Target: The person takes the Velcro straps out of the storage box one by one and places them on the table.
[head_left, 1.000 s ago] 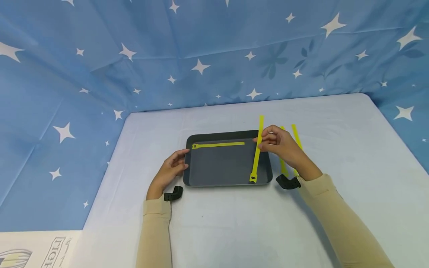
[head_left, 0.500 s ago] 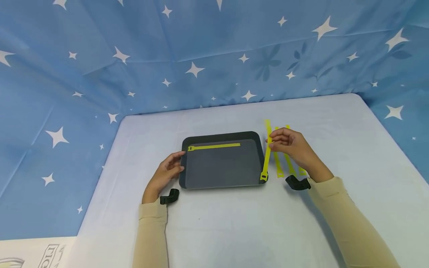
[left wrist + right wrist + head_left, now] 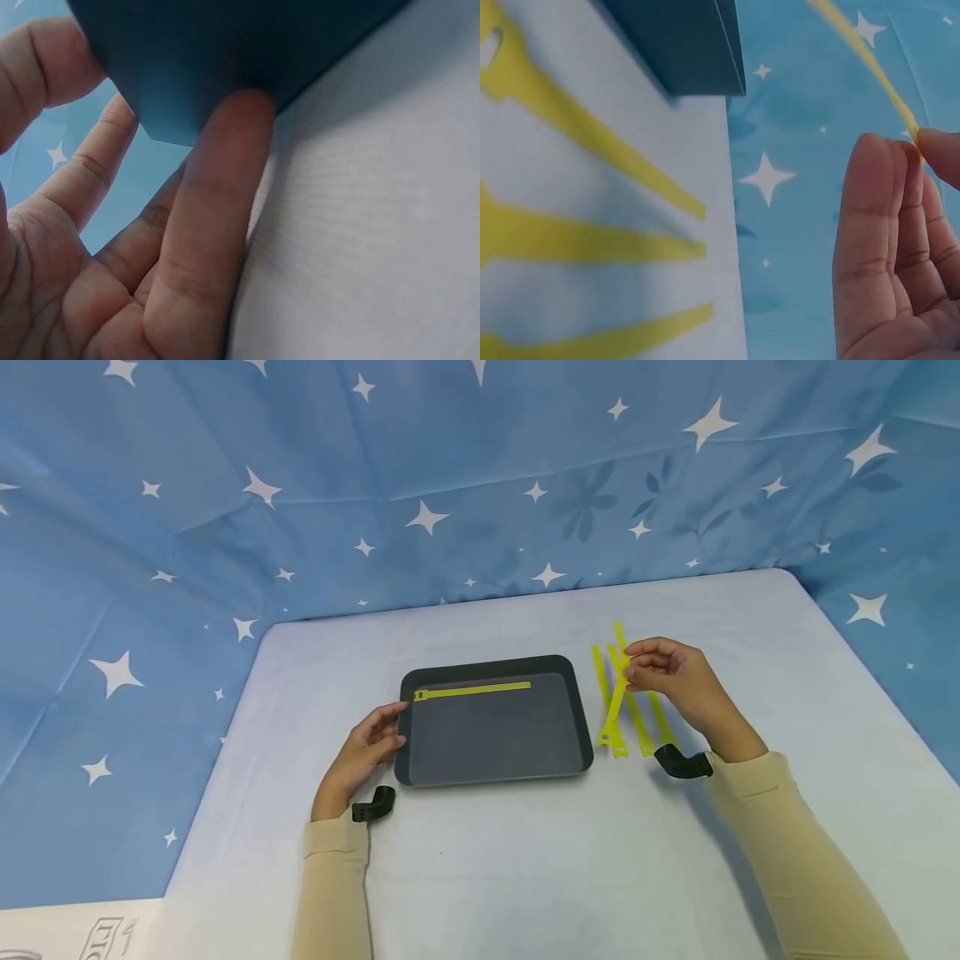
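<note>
Bench (image 3: 495, 860) runs bare in front, open room there. Left hand (image 3: 365, 750) spread loosely, fingertips touching left end of dark tray (image 3: 495, 778), apparently steadying it. Single laid strap (image 3: 476, 690) lies inside along tray's far side, rest of floor bare. Right hand (image 3: 686, 681) pinches yellow strap (image 3: 616, 697), thumb against fingers; one second ago this was over tray's right side, now it's past that rim, over three loose straps (image 3: 637, 718). Probably means tray count stays at one. Held strap overlaps leftmost loose one, contact unclear. Beyond, free bench to far edge, then starry backdrop (image 3: 480, 510)
</note>
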`<action>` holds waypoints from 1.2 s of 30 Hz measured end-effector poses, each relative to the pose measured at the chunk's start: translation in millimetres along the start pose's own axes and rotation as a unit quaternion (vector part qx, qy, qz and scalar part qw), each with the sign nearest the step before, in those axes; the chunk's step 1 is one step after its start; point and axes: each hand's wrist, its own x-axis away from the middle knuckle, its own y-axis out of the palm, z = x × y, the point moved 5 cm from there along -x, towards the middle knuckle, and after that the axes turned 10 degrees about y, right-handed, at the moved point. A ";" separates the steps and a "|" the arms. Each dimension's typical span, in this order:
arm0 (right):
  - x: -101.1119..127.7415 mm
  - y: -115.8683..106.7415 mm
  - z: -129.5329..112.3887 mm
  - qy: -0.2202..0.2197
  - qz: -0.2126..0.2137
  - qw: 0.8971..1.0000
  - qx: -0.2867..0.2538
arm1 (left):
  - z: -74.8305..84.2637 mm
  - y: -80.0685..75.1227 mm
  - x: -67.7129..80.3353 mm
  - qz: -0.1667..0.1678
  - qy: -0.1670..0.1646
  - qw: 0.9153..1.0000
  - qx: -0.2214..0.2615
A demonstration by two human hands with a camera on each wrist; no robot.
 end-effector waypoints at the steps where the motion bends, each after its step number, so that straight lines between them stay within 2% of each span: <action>1: 0.3 -2.3 0.0 0.003 0.001 1.000 0.003 | 0.3 -0.4 0.5 0.001 -0.001 1.000 0.001; 9: -1.2 -27.5 5.5 0.035 0.028 0.998 0.038 | 1.7 -2.4 3.1 0.002 0.004 1.000 0.004; 15: -1.6 -45.4 11.0 0.051 0.022 0.996 0.073 | 1.5 -3.1 4.8 0.000 0.008 1.000 0.002; 23: 1.5 -67.2 17.1 0.081 0.038 0.985 0.147 | 1.9 -0.7 3.9 -0.001 0.010 1.000 0.014; 31: 1.2 -85.4 22.9 0.108 0.027 0.981 0.159 | 0.7 1.0 2.1 -0.003 0.014 1.000 0.007; 36: -3.5 -93.0 28.7 0.142 0.031 0.973 0.181 | 0.9 1.6 1.5 -0.002 0.015 1.000 0.009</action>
